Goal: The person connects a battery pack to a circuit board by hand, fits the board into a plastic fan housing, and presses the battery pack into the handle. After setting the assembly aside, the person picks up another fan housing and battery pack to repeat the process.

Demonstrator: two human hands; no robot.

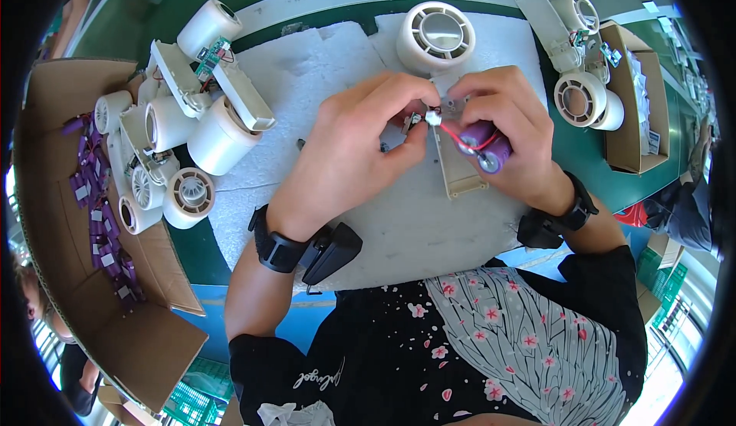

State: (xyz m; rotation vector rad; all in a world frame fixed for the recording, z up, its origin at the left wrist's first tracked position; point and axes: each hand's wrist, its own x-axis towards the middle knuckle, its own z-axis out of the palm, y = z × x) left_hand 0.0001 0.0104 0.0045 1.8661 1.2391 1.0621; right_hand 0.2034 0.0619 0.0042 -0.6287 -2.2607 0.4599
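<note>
My right hand (521, 131) is closed around a purple two-cell battery pack (494, 155), with red wires leading off it. These wires run to a small white connector (433, 117) between my two hands. My left hand (356, 131) pinches at the connector's other side, where a small circuit board (414, 119) partly shows; the fingers hide most of it. Beneath my hands lies a white handheld fan: its round head (437, 37) points away from me, and its open handle shell (462, 175) extends toward me under my right hand.
White foam sheet (368, 234) covers the work surface. Several opened fan bodies (222, 135) are piled at the left, beside a large cardboard box (153, 334) with purple battery packs (96, 188). More fans (586, 100) and a small cardboard box (636, 154) stand at the right.
</note>
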